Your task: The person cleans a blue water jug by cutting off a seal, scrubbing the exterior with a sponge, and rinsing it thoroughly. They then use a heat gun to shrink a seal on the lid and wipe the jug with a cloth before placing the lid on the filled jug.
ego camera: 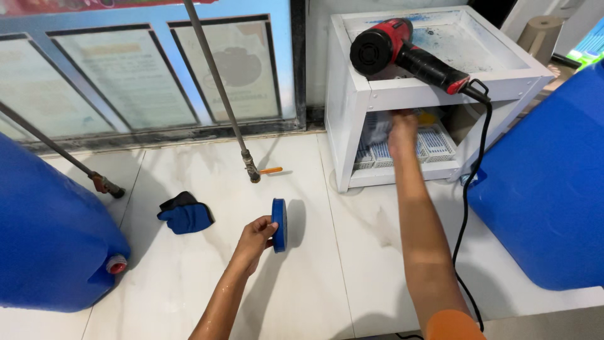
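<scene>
Between thumb and fingers of the left hand stands a blue cap.

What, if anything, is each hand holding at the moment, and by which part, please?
The left hand holds a round blue lid by its rim, standing on edge. The right hand reaches into the white cabinet; whether it grips anything cannot be told.

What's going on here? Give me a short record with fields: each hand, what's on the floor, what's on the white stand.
Left hand: left hand holds a round blue lid on edge.
Right hand: right hand reaches into the white stand, among small baskets; its grip is blurred.
On the stand: a red and black hot-air blower, its black cord trailing down.
Floor: white tiles, wet in places, with a dark blue cloth.
Sides: big blue jug left, another blue jug right.
</scene>
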A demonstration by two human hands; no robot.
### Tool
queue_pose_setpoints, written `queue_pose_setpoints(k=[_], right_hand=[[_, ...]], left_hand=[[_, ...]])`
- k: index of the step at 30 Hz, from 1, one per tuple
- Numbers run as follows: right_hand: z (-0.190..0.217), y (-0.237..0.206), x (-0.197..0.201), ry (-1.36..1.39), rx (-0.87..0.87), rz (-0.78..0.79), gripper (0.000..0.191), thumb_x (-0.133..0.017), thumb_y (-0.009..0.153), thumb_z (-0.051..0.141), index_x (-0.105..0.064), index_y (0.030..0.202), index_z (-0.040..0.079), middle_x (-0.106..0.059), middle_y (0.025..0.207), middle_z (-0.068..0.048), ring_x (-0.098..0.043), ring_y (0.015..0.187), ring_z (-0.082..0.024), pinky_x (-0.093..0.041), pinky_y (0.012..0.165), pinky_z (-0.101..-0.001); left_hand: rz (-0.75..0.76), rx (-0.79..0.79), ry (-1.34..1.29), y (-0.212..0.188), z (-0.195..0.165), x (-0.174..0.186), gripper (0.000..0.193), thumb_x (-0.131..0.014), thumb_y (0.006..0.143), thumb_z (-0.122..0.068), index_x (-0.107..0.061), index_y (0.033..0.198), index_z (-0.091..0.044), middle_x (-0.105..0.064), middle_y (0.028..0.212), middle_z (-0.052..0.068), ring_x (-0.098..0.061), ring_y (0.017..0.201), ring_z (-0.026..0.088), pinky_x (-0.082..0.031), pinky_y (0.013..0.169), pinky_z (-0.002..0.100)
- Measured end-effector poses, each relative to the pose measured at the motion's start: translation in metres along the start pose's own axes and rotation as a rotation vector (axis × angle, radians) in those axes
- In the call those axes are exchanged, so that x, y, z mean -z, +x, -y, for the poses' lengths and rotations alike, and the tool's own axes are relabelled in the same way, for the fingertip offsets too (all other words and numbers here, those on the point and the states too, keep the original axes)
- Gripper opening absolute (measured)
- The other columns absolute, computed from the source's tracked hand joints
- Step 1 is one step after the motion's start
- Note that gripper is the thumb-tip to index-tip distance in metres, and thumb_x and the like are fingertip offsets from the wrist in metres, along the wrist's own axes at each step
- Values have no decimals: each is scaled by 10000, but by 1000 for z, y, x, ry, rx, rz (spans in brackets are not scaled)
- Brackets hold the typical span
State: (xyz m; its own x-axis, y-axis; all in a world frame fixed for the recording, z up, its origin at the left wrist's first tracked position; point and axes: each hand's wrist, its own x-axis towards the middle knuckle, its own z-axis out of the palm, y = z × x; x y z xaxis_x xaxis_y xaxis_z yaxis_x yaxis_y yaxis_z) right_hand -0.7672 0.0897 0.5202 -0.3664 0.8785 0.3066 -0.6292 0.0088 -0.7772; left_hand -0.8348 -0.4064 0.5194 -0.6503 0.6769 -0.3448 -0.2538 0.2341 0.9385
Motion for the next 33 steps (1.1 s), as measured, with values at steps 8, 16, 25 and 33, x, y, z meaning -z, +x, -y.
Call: queue_pose_setpoints(k=[8,16,25,33], right_hand=[[60,-112,37,-522,-32,90,364,-634,927,-25,-632,1288,22,-751,1062,-4,-696,942,-74,-542,845,-217],[44,-254,-46,-656,-166,422,423,-704,947,-15,-636,1364,6,-667,1112,-73,-621,841,-71,-531,771,-220],[48,-356,-172,-501,-178,629,484,-673,938,-19,-603,1412,54,-560,1292,-22,-494,715,-22,-467,616,-197],[18,-376,-210,-529,-50,643,441,-656,1002,48,-611,1439,87,-506,1312,-28,-567,862,-42,-524,746,-193]], left_hand=[[75,-43,-164,4,-16,-26,252,-582,1006,-156,-665,1188,-4,-671,976,50,-647,889,161,-569,840,391],[167,-45,-251,-14,-36,-28,312,-404,1077,-241,-662,1081,-66,-608,872,12,-583,803,121,-563,766,342],[131,-79,-447,-37,-33,19,332,-405,1031,-274,-654,1090,-63,-669,964,42,-619,857,136,-565,778,341],[87,-119,-402,-59,-25,60,176,-613,1005,-228,-694,1067,-85,-715,943,-4,-657,884,96,-552,814,311]])
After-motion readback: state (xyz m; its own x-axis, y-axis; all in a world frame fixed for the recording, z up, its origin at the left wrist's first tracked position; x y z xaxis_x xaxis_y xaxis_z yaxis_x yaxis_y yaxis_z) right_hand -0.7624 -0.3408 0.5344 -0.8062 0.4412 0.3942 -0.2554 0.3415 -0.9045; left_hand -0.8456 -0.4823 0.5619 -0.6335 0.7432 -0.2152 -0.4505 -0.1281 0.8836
